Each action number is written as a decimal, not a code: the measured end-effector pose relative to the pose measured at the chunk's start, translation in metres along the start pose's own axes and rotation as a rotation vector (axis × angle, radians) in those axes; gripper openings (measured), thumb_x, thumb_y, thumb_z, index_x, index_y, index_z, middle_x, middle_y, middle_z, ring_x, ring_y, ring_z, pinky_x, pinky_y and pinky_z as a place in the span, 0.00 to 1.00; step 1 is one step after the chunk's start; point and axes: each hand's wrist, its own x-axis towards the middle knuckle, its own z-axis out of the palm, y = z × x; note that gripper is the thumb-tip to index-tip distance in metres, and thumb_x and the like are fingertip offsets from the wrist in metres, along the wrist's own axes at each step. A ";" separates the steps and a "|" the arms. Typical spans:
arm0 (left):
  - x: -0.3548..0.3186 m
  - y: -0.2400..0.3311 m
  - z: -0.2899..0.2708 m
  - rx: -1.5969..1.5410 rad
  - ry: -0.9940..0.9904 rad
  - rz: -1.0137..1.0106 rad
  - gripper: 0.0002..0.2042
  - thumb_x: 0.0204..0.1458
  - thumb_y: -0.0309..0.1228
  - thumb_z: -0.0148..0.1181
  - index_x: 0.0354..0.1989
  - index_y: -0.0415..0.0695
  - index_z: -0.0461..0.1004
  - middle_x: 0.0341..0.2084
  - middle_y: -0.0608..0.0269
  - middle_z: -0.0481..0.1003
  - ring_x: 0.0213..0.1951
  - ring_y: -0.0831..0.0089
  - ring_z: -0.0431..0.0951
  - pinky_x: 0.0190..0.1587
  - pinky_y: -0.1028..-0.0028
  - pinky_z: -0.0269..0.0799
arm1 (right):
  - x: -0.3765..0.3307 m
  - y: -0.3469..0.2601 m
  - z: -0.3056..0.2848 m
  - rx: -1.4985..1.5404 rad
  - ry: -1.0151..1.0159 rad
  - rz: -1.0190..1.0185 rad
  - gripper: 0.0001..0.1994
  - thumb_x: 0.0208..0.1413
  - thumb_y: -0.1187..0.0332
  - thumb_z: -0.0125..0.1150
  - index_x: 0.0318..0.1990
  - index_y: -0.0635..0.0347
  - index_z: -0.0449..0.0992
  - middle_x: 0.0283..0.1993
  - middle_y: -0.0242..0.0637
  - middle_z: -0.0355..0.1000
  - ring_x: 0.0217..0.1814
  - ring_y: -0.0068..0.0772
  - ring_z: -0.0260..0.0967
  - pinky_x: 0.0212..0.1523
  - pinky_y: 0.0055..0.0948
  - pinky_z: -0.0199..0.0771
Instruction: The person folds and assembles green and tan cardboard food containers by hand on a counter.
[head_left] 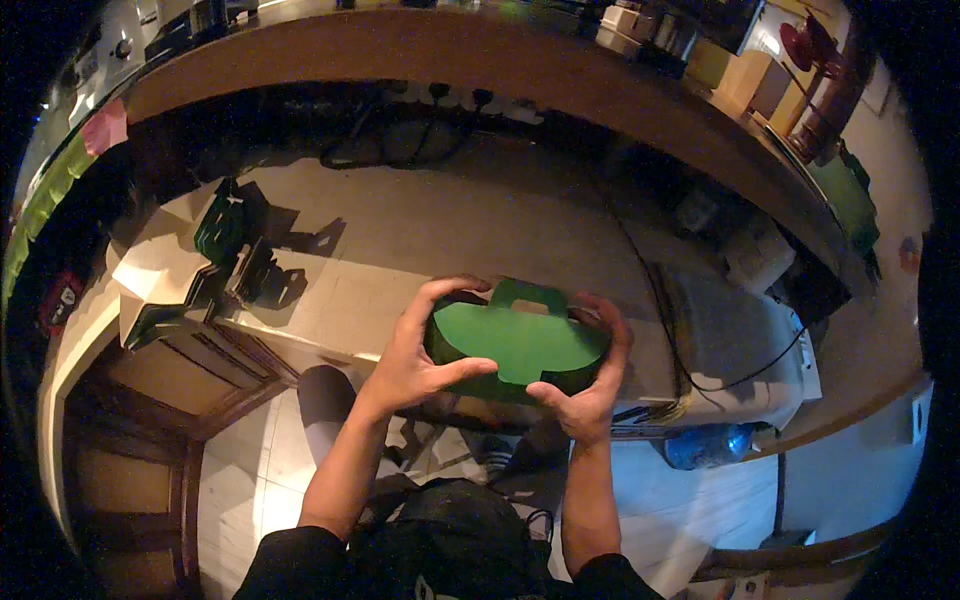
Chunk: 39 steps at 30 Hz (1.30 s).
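Between my two hands is a green cardboard box (520, 340) with a handle tab and a cut-out slot on its far side. My left hand (432, 345) grips its left end, thumb laid along the near edge and fingers curled round the far side. At the right end, my right hand (592, 375) holds it the same way, thumb at the near edge. The box is over the front part of the counter (330, 300). Its underside is hidden, so whether it touches the counter I cannot tell.
Folded green and white card pieces (215, 240) stand on the counter at the left. A black cable (655, 300) trails over the right side, near a boxy appliance (740, 340). A raised shelf (450, 55) arches across the back. A blue plastic bottle (708, 445) lies below at the right.
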 end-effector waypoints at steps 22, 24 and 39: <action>-0.004 0.000 0.009 0.103 0.113 -0.057 0.30 0.53 0.31 0.70 0.62 0.39 0.61 0.51 0.50 0.72 0.53 0.62 0.74 0.57 0.66 0.69 | -0.001 -0.005 0.008 -0.379 0.042 0.022 0.45 0.33 0.71 0.84 0.63 0.59 0.65 0.60 0.37 0.66 0.61 0.35 0.66 0.63 0.33 0.67; -0.007 -0.002 0.010 0.099 0.107 -0.074 0.28 0.55 0.31 0.68 0.60 0.39 0.60 0.50 0.51 0.71 0.51 0.63 0.74 0.55 0.66 0.69 | -0.002 -0.003 0.008 -0.372 0.051 0.018 0.43 0.34 0.71 0.83 0.63 0.59 0.66 0.59 0.38 0.66 0.61 0.37 0.66 0.63 0.34 0.66; -0.009 -0.004 0.012 0.005 0.105 -0.055 0.22 0.58 0.28 0.65 0.56 0.41 0.61 0.47 0.53 0.72 0.49 0.66 0.75 0.54 0.68 0.70 | -0.004 -0.002 0.006 -0.371 0.051 -0.034 0.37 0.37 0.71 0.82 0.58 0.59 0.68 0.57 0.42 0.67 0.61 0.42 0.66 0.63 0.37 0.66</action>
